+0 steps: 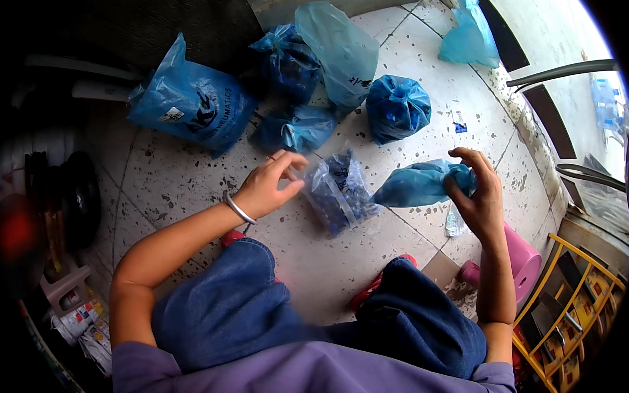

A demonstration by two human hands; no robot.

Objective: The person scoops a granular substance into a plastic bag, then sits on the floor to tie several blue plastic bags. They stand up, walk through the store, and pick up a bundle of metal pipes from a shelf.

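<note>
My right hand [478, 191] grips the bunched end of a small blue plastic bag [413, 185], whose filled part points left. Just left of it, a clear plastic bag [340, 195] with small dark-blue parts lies on the tiled floor; handwriting marks its front. My left hand [275, 179], a metal bangle at its wrist, hovers near that bag's left edge with fingers apart and nothing in them. Beyond my left hand lies a knotted blue bag [296, 129]. A rounder tied blue bag [398, 109] stands farther back, right of centre.
A large printed blue bag [197, 104] lies at left; a tied blue bag [289, 62] and a pale blue-green bag [341, 55] are behind. Another light-blue bag [470, 35] rests by the right wall. Beside my right arm are a pink stool [522, 262] and a yellow metal rack [568, 312].
</note>
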